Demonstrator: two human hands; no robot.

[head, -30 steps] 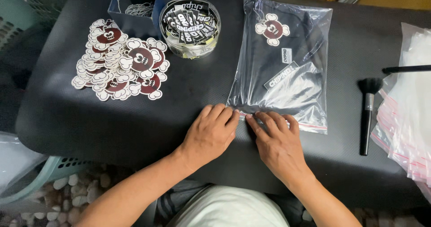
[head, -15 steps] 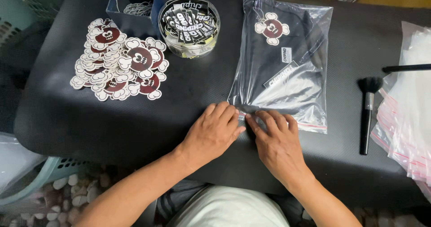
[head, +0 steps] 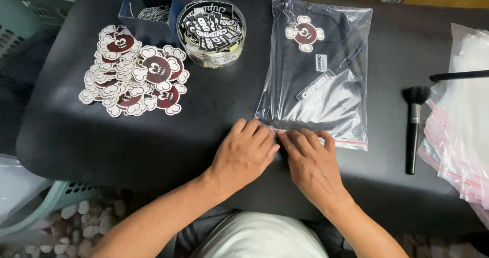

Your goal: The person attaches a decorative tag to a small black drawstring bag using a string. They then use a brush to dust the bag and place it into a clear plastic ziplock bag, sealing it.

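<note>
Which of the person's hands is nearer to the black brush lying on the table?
Right. The right hand rests on the near edge of the clear bag, with the brush off to its right. The left hand lies beyond it, farther from the brush.

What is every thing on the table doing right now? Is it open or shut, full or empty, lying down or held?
Bag: lying flat, dark garment inside, both hands pressing its near edge.
Left hand: flat, fingertips on the bag edge.
Right hand: flat, fingertips on the bag edge.
Tub: lidless, filled with stickers.
Blue box: open, chain inside.
Sticker pile: spread loose.
Brush: lying untouched.
Empty bags: stacked at right.
</note>
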